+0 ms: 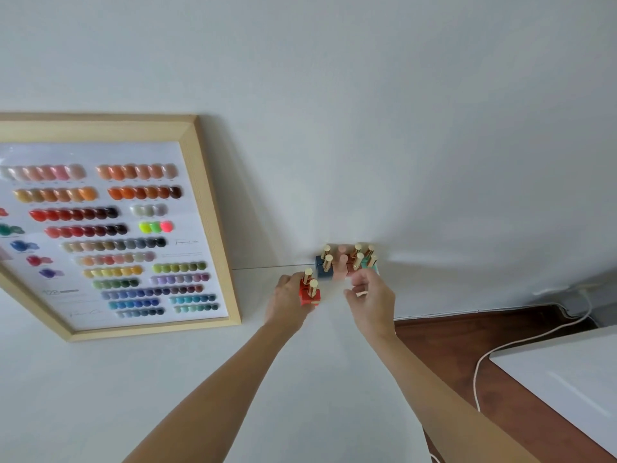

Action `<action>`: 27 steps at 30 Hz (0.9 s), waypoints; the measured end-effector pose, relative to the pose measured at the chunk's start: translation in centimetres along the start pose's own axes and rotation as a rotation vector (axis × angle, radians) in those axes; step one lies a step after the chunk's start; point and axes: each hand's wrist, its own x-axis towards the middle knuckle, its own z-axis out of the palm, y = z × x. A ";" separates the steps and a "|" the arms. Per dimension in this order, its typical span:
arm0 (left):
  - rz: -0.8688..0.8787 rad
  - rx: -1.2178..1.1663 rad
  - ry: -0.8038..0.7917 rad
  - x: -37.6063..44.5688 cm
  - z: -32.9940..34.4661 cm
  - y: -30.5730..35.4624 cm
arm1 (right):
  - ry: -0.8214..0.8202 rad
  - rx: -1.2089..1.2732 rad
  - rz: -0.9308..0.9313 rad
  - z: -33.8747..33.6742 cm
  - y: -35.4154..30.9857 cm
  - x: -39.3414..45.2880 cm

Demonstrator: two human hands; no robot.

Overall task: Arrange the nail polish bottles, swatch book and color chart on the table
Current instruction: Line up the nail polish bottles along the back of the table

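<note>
Two red nail polish bottles (311, 294) with gold caps stand on the white table, and my left hand (287, 304) is shut on them from the left. Behind them, against the wall, stands a cluster of bottles (345, 263): dark blue, pink, brownish red and teal, most with gold caps. My right hand (369, 297) hovers just in front of that cluster with fingers apart and nothing in it. The color chart (113, 228), a wood-framed board with rows of colored nail swatches, leans against the wall at the left. No swatch book is in view.
The white table (167, 379) ends at its right edge near my right forearm. Beyond it lie a brown wooden floor (467, 335), a pale cable (500, 349) and another white surface (567, 379) at the lower right.
</note>
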 end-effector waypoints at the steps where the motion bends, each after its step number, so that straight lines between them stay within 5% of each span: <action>1: -0.004 -0.011 0.018 0.1 0.2 0.0 | 0.031 -0.007 0.026 -0.3 0.6 0.3; 11: -0.043 -0.111 0.186 2.4 0.4 0.2 | -0.017 -0.124 0.220 -0.8 3.7 4.4; 27: -0.114 -0.129 0.183 3.6 0.7 1.5 | -0.034 -0.159 0.165 -0.3 4.3 5.7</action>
